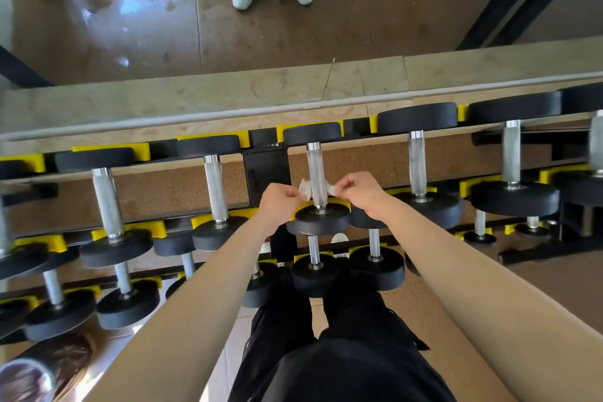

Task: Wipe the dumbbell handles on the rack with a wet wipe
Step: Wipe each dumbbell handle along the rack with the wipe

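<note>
On top tier of rack (266,153), centre: one dumbbell (321,222), knurled steel handle (316,170), black ends in yellow cradles (281,131). One wipe (305,189) looped under that handle, near its front end. Your left hand (280,202) pinches one end, your right hand (359,192) the other.

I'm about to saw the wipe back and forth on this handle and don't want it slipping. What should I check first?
1. The left hand pinches one end of the wipe: ok.
2. The right hand pinches the other end: ok.
3. The wipe passes behind the handle, an end on each side: ok.
4. The dumbbell sits in its yellow cradles: ok.
5. The wipe is wet enough: cannot tell.
</note>
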### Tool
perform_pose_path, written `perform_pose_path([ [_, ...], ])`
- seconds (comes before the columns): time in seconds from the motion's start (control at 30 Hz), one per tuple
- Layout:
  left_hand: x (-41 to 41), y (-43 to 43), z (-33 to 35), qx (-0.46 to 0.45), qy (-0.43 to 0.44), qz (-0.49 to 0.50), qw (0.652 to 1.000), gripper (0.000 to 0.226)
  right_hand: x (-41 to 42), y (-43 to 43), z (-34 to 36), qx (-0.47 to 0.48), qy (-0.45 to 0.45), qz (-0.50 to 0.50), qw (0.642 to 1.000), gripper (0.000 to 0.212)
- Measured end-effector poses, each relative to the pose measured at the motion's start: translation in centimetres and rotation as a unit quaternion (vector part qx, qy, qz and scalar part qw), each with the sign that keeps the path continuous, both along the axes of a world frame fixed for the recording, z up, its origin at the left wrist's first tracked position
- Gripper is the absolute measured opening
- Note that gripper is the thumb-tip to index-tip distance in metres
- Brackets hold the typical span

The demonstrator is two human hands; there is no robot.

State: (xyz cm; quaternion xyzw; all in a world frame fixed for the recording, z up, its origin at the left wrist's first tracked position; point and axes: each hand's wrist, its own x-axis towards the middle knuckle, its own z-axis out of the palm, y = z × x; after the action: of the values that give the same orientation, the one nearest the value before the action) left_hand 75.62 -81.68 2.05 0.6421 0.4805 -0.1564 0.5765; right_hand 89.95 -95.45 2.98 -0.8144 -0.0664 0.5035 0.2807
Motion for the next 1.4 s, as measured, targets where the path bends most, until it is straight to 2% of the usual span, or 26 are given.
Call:
perform_pose_path([
  [0.1, -1.8, 0.0, 0.4, -0.011, 0.014, -0.096, 0.995, 0.014, -1.3, 1.0, -0.3, -0.027, -0.031, 0.078, 0.996, 0.015],
  [0.27, -1.0, -0.7, 0.0, 0.082, 0.039, -0.144, 0.985, 0.016, -0.5, -0.7, 1.3, -0.061, -0.078, 0.212, 0.972, 0.011],
  [0.37, -0.5, -1.2, 0.4, 0.117, 0.049, -0.2, 0.972, 0.017, -0.4, -1.6, 2.1, -0.067, -0.101, 0.231, 0.965, 0.013],
  [0.43, -0.6, -0.7, 1.1, 0.121, 0.018, -0.248, 0.961, 0.018, -1.2, -1.4, 1.9, -0.066, -0.112, 0.223, 0.966, 0.021],
  [0.57, -2.2, 0.3, 4.4, 0.049, -0.076, -0.284, 0.955, 0.023, -3.2, -0.6, 1.0, -0.076, -0.121, 0.228, 0.963, 0.032],
  [0.63, -3.2, 0.1, 5.5, 0.011, -0.105, -0.24, 0.965, 0.021, -3.7, -0.9, 1.4, -0.069, -0.124, 0.197, 0.97, 0.031],
  [0.7, -3.8, -0.3, 6.1, -0.095, -0.135, -0.099, 0.981, 0.019, -4.3, -1.7, 2.7, -0.039, -0.115, 0.125, 0.985, 0.029],
  [0.73, -3.8, -0.7, 6.3, -0.156, -0.15, -0.02, 0.976, 0.019, -4.6, -2.3, 3.5, -0.02, -0.109, 0.082, 0.99, 0.028],
  [0.8, -3.5, -1.7, 6.7, -0.257, -0.172, 0.11, 0.945, 0.014, -5.6, -3.5, 5.2, 0.014, -0.063, -0.018, 0.998, 0.027],
  [0.87, -2.9, -3.2, 6.9, -0.321, -0.178, 0.178, 0.913, 0.012, -6.8, -4.9, 7.0, 0.083, 0.062, -0.167, 0.98, 0.029],
  [0.93, -1.9, -5.0, 7.0, -0.341, -0.172, 0.179, 0.907, 0.012, -7.4, -6.7, 8.2, 0.156, 0.15, -0.277, 0.936, 0.031],
  [1.0, -1.1, -7.0, 7.1, -0.314, -0.168, 0.126, 0.926, 0.011, -7.8, -8.5, 8.8, 0.197, 0.162, -0.295, 0.921, 0.029],
  [1.13, 0.1, -11.6, 6.7, -0.151, -0.159, 0.034, 0.975, 0.01, -6.8, -12.0, 8.5, 0.186, 0.077, -0.277, 0.939, 0.02],
  [1.23, 0.9, -15.5, 5.6, -0.091, -0.13, 0.057, 0.986, 0.006, -3.1, -14.6, 8.3, 0.131, -0.027, -0.224, 0.965, 0.017],
  [1.3, 1.8, -18.0, 4.7, -0.068, -0.114, 0.068, 0.989, 0.004, 0.3, -16.1, 8.5, 0.106, -0.097, -0.192, 0.971, 0.018],
  [1.4, 3.7, -21.2, 4.1, -0.019, -0.101, 0.115, 0.988, 0.024, 6.4, -17.8, 7.5, 0.077, -0.173, -0.132, 0.973, 0.023],
])
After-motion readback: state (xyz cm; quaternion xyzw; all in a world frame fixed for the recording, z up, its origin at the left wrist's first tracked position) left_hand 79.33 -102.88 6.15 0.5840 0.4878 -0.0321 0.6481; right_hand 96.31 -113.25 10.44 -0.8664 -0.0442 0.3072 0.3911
